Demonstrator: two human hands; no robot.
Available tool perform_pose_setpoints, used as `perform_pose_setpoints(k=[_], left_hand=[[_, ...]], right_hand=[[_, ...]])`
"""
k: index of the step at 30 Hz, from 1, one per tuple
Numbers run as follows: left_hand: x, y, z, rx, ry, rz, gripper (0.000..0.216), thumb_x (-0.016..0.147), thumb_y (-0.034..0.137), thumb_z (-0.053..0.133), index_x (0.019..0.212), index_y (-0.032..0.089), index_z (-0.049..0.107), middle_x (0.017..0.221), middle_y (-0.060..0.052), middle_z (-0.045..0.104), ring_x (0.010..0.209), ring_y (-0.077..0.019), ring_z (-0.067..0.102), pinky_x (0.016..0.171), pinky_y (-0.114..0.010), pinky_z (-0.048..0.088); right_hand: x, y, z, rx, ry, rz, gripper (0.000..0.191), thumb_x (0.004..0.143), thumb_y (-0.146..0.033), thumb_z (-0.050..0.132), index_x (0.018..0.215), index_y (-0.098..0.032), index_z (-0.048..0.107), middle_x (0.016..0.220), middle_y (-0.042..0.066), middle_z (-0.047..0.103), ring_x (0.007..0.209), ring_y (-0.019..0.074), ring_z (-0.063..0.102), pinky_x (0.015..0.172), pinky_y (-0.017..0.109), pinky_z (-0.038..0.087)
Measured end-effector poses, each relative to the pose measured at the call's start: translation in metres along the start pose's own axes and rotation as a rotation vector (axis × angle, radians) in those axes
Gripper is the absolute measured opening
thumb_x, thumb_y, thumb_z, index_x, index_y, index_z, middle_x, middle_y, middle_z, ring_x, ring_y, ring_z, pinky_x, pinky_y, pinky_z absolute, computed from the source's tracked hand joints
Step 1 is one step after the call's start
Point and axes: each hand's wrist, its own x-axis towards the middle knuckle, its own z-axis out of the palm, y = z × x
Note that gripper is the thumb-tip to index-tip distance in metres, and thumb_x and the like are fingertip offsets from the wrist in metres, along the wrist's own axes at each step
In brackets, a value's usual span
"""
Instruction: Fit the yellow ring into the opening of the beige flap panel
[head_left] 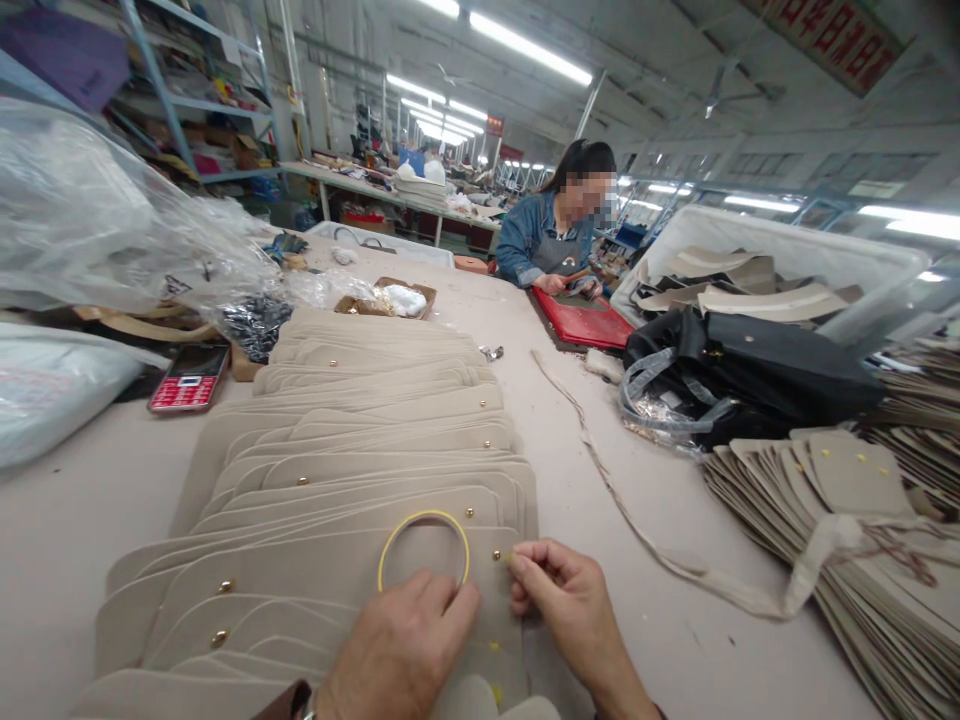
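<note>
A long row of overlapping beige leather panels (360, 440) with small brass studs lies on the table in front of me. My left hand (401, 640) presses on the nearest panel and touches a thin yellow ring (424, 550) lying on it. My right hand (559, 595) pinches something tiny at the panel's right edge, beside a brass stud (496, 553); what it holds is too small to tell.
A stack of similar beige pieces (825, 500) and a cloth strip (600, 470) lie at the right. A black bag (757, 370), a white bin (795, 260), a red phone (189, 378) and plastic bags (90, 220) surround the table. Across it, a person works on a red mat (581, 320).
</note>
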Motion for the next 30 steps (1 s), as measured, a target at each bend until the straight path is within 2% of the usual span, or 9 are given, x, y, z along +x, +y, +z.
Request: perform_pose_setpoints(k=[3,6,13,16,18,20,22,26,30], left_hand=[[0.004,-0.002,0.004,0.002,-0.162,-0.075,0.024,0.081,0.001,0.053,0.091,0.022,0.053,0.085,-0.002,0.061,0.075,-0.022,0.061,0.06,-0.029,0.049],[0.007,0.0,0.003,0.005,-0.232,-0.114,0.023,0.083,0.001,0.05,0.094,0.021,0.054,0.087,-0.003,0.061,0.077,-0.0209,0.062,0.064,-0.029,0.052],[0.006,0.003,0.003,0.015,-0.265,-0.112,0.027,0.08,-0.002,0.048,0.095,0.019,0.055,0.086,-0.005,0.061,0.078,-0.0224,0.062,0.067,-0.034,0.056],[0.007,0.003,0.002,0.017,-0.286,-0.121,0.028,0.08,-0.003,0.046,0.096,0.02,0.054,0.086,-0.005,0.062,0.078,-0.023,0.063,0.067,-0.036,0.056],[0.007,0.003,0.0,0.003,-0.294,-0.123,0.027,0.081,-0.002,0.046,0.094,0.02,0.054,0.086,-0.005,0.062,0.078,-0.0238,0.063,0.067,-0.038,0.057],[0.007,0.003,-0.001,-0.01,-0.303,-0.122,0.027,0.081,-0.002,0.045,0.093,0.02,0.053,0.086,-0.006,0.062,0.078,-0.0245,0.064,0.067,-0.04,0.057],[0.007,0.003,-0.001,-0.016,-0.309,-0.121,0.028,0.08,-0.003,0.044,0.092,0.02,0.053,0.086,-0.006,0.062,0.077,-0.0251,0.064,0.066,-0.041,0.056],[0.007,0.003,-0.001,-0.007,-0.283,-0.123,0.029,0.078,-0.004,0.044,0.091,0.021,0.053,0.085,-0.006,0.063,0.075,-0.0254,0.063,0.066,-0.04,0.055],[0.006,0.004,-0.005,0.009,-0.276,-0.131,0.033,0.076,-0.005,0.041,0.091,0.021,0.054,0.085,-0.006,0.064,0.077,-0.0274,0.063,0.064,-0.041,0.055]], right_hand=[[0.0,0.009,0.003,-0.081,-0.027,-0.024,0.039,0.079,-0.049,0.067,0.082,-0.01,0.069,0.06,0.003,0.062,0.054,0.0124,0.057,0.053,0.022,0.048],[-0.001,0.011,0.009,-0.219,-0.012,-0.123,0.033,0.084,-0.045,0.062,0.079,-0.012,0.069,0.06,0.002,0.061,0.055,0.0124,0.055,0.053,0.022,0.045],[-0.001,0.002,0.019,-0.49,0.092,-0.393,0.021,0.087,-0.029,0.055,0.073,-0.017,0.066,0.068,0.002,0.067,0.06,0.0133,0.062,0.059,0.021,0.047],[0.0,0.006,0.02,-0.514,0.12,-0.425,0.014,0.088,-0.028,0.055,0.091,-0.017,0.064,0.066,0.0,0.067,0.059,0.0132,0.063,0.058,0.021,0.048],[-0.001,0.011,0.016,-0.491,0.151,-0.377,0.018,0.088,-0.03,0.058,0.101,-0.017,0.057,0.062,-0.003,0.065,0.054,0.013,0.062,0.055,0.02,0.048],[-0.004,0.015,0.012,-0.458,0.143,-0.333,0.016,0.09,-0.033,0.058,0.094,-0.018,0.057,0.06,-0.003,0.063,0.052,0.0126,0.061,0.051,0.019,0.048],[-0.007,0.018,0.008,-0.469,0.1,-0.377,0.019,0.092,-0.034,0.055,0.081,-0.018,0.059,0.065,0.001,0.066,0.056,0.0127,0.062,0.053,0.019,0.049],[-0.008,0.018,0.009,-0.579,0.122,-0.611,0.019,0.092,-0.028,0.054,0.084,-0.018,0.068,0.075,0.004,0.07,0.066,0.0141,0.066,0.063,0.021,0.051],[-0.004,0.011,0.019,-0.612,0.174,-0.604,0.021,0.092,-0.026,0.052,0.08,-0.018,0.067,0.07,0.002,0.068,0.06,0.0129,0.063,0.057,0.02,0.047]])
